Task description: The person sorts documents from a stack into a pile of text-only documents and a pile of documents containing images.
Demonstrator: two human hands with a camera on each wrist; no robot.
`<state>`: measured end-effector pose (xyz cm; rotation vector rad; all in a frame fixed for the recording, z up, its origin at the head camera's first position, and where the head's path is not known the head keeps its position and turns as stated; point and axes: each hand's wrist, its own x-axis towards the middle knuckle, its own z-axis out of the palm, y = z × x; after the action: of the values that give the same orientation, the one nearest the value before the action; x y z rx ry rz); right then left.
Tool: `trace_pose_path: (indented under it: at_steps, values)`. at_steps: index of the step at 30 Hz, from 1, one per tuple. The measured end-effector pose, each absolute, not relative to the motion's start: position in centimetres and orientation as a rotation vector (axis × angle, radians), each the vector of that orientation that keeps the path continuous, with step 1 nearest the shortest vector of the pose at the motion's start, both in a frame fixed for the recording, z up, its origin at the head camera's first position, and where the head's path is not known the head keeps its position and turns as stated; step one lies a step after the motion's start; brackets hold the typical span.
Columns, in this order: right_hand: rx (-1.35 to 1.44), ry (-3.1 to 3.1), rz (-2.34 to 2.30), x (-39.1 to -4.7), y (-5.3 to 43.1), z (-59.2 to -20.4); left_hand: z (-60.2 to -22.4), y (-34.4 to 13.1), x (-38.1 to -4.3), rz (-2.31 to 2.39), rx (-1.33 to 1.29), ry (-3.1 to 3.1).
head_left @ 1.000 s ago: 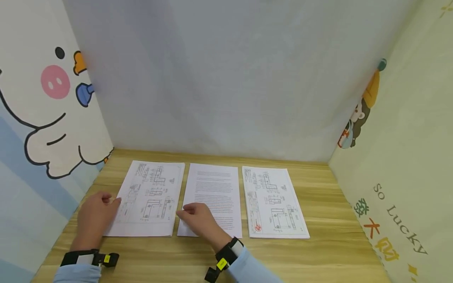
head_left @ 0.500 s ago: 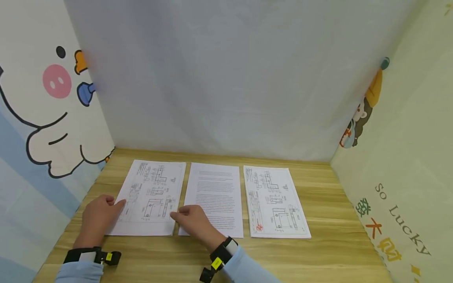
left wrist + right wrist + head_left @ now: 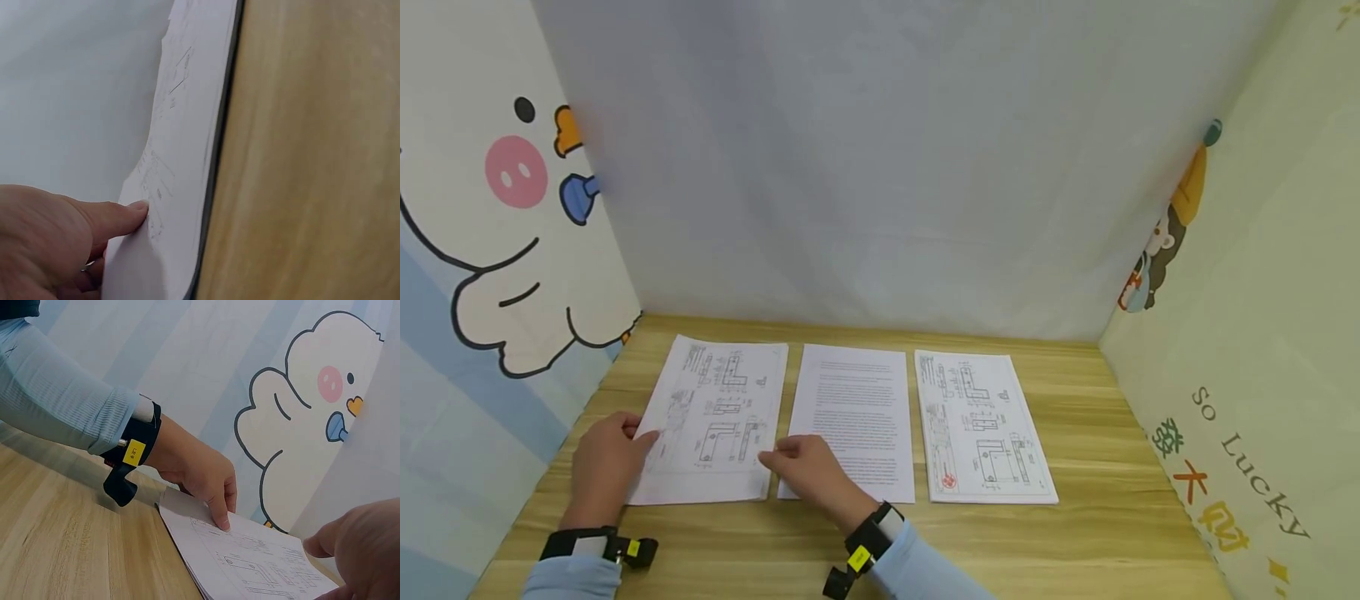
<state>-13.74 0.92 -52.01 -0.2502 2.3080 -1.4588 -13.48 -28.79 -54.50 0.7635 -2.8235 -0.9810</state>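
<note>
A stack of printed drawing sheets lies at the left of the row in the head view. My left hand pinches its left edge, the thumb on the top face and the other fingers partly hidden at the edge. In the left wrist view the left thumb presses the paper, which bends near it. My right hand grips the right edge of this stack, its thumb on the top sheet. The right hand also shows at the lower right of the right wrist view, its fingertips mostly hidden.
A text-printed stack lies in the middle, partly under the right hand. Further right is another stack of drawings with a red stamp. Everything rests on a wood-grain table, with a pale curtain behind and printed side panels.
My right hand has moved left from over the text stack to the drawing stack's right edge. The top of the drawing stack has shifted slightly left. The other stacks stay put.
</note>
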Motion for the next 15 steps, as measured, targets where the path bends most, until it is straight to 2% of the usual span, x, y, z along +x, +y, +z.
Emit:
trace_pose_path:
  at_steps: [15]
  values:
    - [-0.245, 2.298, -1.454, -13.52, 1.0, -51.99, -55.09, -28.57, -13.17, -0.842, 0.711, -2.719]
